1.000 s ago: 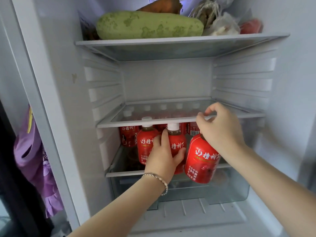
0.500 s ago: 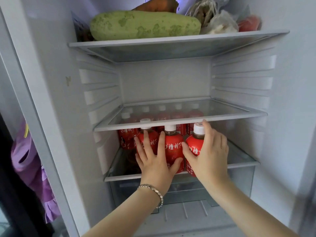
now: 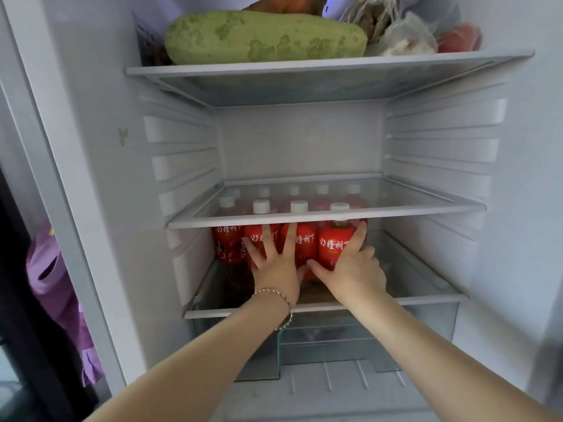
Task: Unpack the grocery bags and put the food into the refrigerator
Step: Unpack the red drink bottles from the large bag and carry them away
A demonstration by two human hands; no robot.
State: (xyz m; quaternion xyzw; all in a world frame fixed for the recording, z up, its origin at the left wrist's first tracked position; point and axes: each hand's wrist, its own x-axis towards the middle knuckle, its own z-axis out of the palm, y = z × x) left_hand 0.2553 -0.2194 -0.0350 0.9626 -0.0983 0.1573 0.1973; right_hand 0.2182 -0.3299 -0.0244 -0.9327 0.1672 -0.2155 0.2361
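Several red drink bottles (image 3: pixel 229 242) with white caps stand in rows on the lower glass shelf (image 3: pixel 426 300) of the open refrigerator. My left hand (image 3: pixel 275 263), a bead bracelet on its wrist, presses with spread straight fingers against the two front middle bottles. My right hand (image 3: pixel 353 266) lies against the front right bottle (image 3: pixel 335 245), fingers along its right side and thumb reaching under toward the left hand. The bottle caps show through the glass shelf above.
The middle glass shelf (image 3: pixel 396 208) carries nothing. On the top shelf (image 3: pixel 457 60) lie a large green gourd (image 3: pixel 265 38), an orange-brown vegetable and plastic bags of food. A clear drawer (image 3: pixel 426 327) sits below the bottles. Purple cloth (image 3: pixel 54 284) hangs at left, beside the fridge.
The right hand lowered the front right bottle onto the shelf and let go of its top. Both hands then pushed the front row of bottles deeper in. The camera moved closer.
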